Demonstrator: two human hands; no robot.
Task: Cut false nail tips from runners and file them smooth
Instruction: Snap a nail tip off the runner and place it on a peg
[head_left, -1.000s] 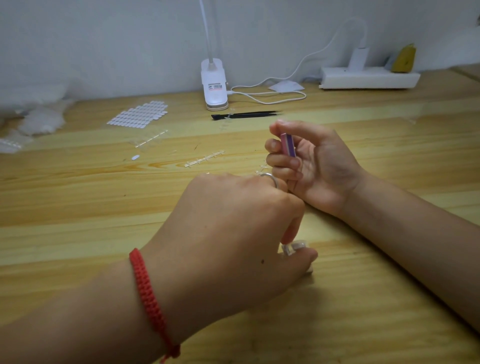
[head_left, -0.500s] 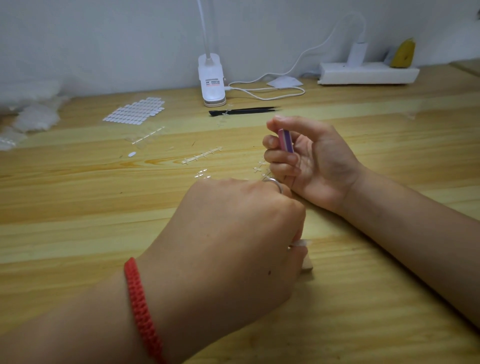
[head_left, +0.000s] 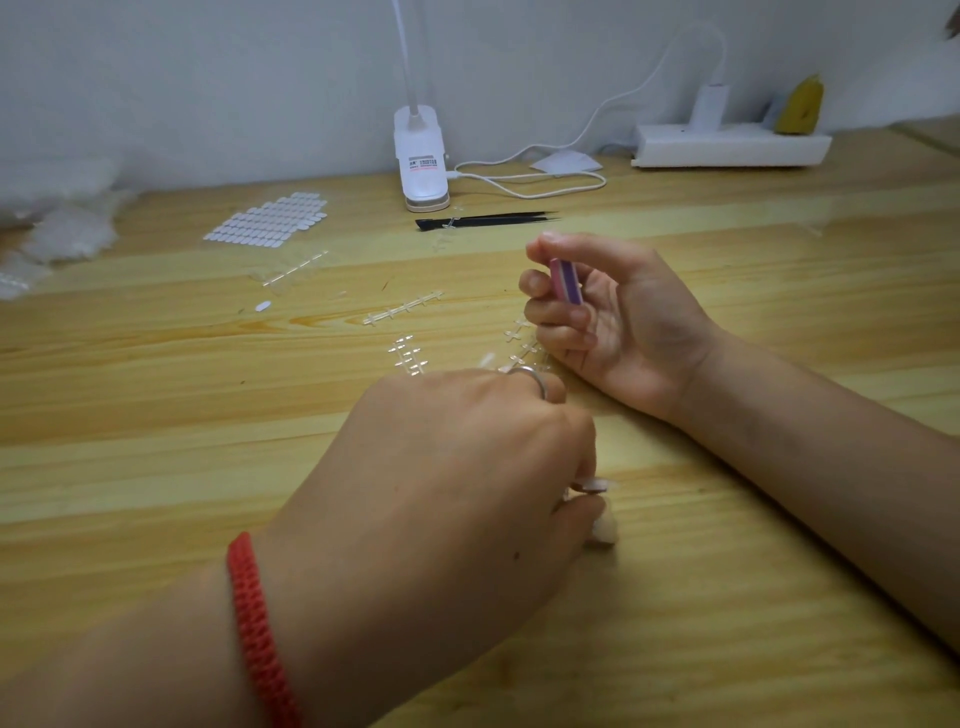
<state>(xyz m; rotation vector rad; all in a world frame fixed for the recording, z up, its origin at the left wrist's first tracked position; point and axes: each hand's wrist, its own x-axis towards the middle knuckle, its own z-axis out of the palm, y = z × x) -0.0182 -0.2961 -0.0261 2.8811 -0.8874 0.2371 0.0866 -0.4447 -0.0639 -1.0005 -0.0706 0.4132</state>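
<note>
Wooden table (head_left: 156, 415) carries the near left hand (head_left: 457, 493) pinching a clear nail tip (head_left: 592, 487), the right hand (head_left: 623, 322) beyond gripping a pink-purple file (head_left: 566, 280), and runners (head_left: 402, 307) far left.

left hand (head_left: 457, 467): knuckles up, fingers curled, pinching nail tip (head_left: 593, 487) | right hand (head_left: 623, 327): palm turned inward, wrist resting on worktop (head_left: 156, 405), fingers curled round nail file (head_left: 566, 280)

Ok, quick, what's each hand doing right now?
Left hand: fingers curled, pinching a clear nail tip.
Right hand: curled round the pink-and-purple nail file.
</note>
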